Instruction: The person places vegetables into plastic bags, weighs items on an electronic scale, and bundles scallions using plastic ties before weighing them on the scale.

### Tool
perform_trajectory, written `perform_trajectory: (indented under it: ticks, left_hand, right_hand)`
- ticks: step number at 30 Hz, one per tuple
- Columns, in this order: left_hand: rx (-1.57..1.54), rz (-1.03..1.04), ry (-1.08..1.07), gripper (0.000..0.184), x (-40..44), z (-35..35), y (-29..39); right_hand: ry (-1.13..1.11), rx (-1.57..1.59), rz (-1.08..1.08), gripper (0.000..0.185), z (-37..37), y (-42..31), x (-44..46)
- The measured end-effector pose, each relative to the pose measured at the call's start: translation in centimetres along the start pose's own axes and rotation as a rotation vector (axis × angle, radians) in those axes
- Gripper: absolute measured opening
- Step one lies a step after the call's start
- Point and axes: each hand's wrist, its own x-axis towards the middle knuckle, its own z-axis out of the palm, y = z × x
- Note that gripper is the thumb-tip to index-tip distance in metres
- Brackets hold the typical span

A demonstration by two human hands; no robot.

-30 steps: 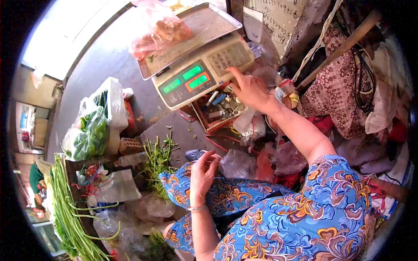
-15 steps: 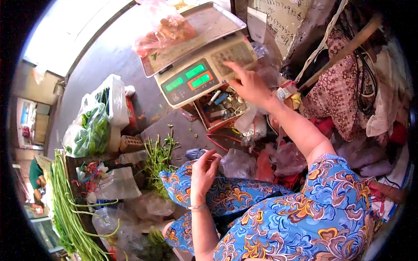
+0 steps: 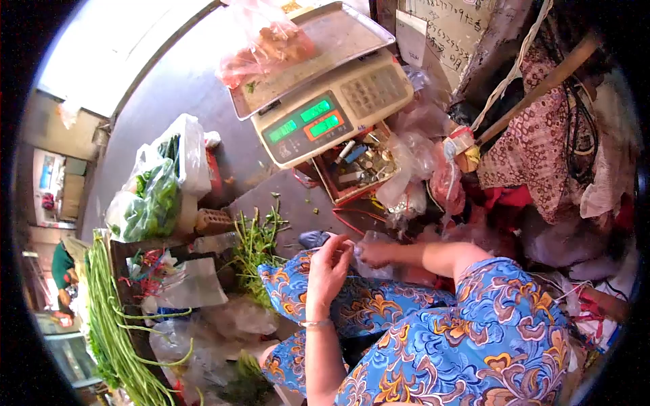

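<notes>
Grey tabletop [image 3: 183,95] at far left, and I've got the pink bag [image 3: 271,51] on the far scale [image 3: 338,105], display [image 3: 308,122] lit: weighing looks done, bag not off; left hand [image 3: 330,271] curled beside the blurred right hand [image 3: 377,254], whether fingers clamp anything I can't tell; far-right board [image 3: 447,40] shows handwritten digits, no brand readable

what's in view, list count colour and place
scale: one, cream, top centre
bag: one, pink, on scale
box: one, brown, below scale
foam box: one, white, left
greens: one bagful, green, beside foam box
long beans: one bunch, green, lower left
stems: one pile, green, left of hands
plastic bags: several, clear, lower left
cloth: one, pinkish patterned, right
pole: one, brown, upper right
clothes: one set, blue patterned, lower right
left hand: one, bare, lower centre
right hand: one, bare, beside left hand
</notes>
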Motion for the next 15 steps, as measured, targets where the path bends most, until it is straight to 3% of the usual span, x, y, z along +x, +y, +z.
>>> perform_trajectory:
  ticks: [5,15]
  left_hand:
    - [-0.001,0.007,-0.032,0.021,-0.3,-0.4,0.6]
    - [0.019,0.029,-0.025,0.020,0.1,-0.5,0.5]
  right_hand:
    - [-0.371,-0.013,0.221,0.035,3.6,2.3,-3.3]
    - [-0.634,0.062,0.588,0.035,0.0,10.7,-17.9]
